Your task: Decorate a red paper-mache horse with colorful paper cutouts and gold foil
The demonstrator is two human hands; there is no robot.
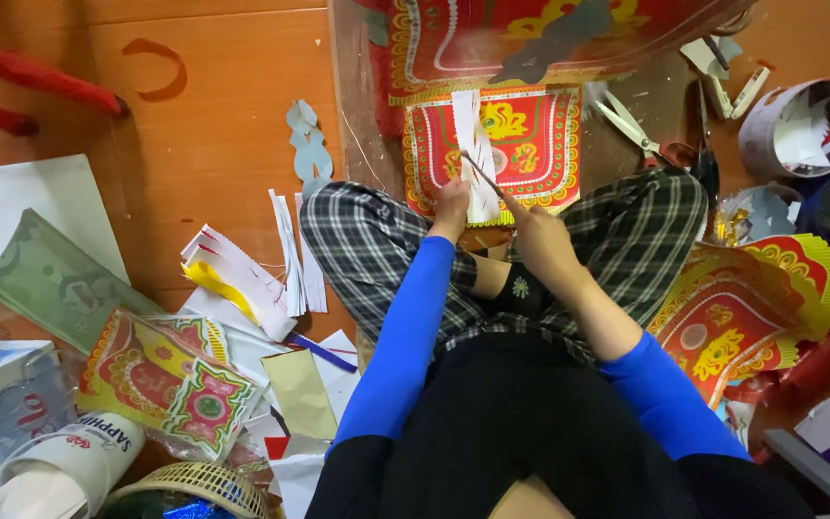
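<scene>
White paper strip (477, 159) — we pinch its near end with our left hand (451, 204); our right hand (540, 240) grips a thin stick (482, 171) against it — red-and-gold sheet (530, 144) underneath, work unfinished.

At twelve o'clock the red and gold sheet (549, 38) is blurred and cut by the top edge; the left hand (451, 204) hides the white strip's (476, 154) lower end.

Scissors (638, 129) lie open on the wooden floor (213, 125) near its far right side, just beside a pale tub (799, 125) stuffed with white scraps. At the left edge — a green printed sheet (55, 279). Near the lower left corner, a woven basket (189, 485) and a white cup (74, 461) — both amid loose paper strips (290, 255).
</scene>
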